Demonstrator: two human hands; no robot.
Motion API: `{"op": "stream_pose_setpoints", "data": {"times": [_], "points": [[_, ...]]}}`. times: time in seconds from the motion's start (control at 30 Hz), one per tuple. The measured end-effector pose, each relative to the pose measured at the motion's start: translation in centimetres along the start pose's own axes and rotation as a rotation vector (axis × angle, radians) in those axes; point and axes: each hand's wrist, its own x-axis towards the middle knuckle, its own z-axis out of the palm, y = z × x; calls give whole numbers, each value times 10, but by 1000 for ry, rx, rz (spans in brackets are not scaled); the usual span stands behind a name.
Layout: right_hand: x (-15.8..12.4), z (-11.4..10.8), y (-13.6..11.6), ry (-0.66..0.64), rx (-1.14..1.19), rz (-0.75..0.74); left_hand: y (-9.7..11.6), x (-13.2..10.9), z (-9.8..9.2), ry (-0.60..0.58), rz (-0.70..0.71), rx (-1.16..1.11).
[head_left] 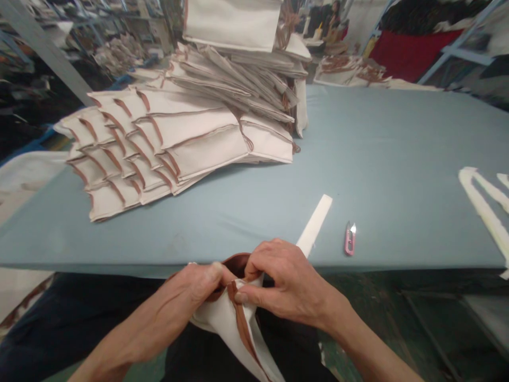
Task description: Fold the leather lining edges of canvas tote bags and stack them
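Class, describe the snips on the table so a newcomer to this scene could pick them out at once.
Start at the blue-grey table and go to its near edge. Just inside that edge, to the right of the person's right hand, lie the snips. Their pink handle and bright metal blades set them apart from the plain white strip to their left.

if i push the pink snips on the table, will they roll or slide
The pink snips would likely slide rather than roll, since they lie flat on the table. Probably light, being smaller than the right hand. Likely stiff too, given the metallic-looking blades.
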Motion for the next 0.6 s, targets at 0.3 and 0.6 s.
{"op": "stream_pose_setpoints", "data": {"times": [0.3,0.6], "points": [[2,-6,-17,7,71,-44,8,-3,-3,-180,23,85],[9,-7,-24,-80,204,91,11,1,-3,-243,-25,-68]]}}
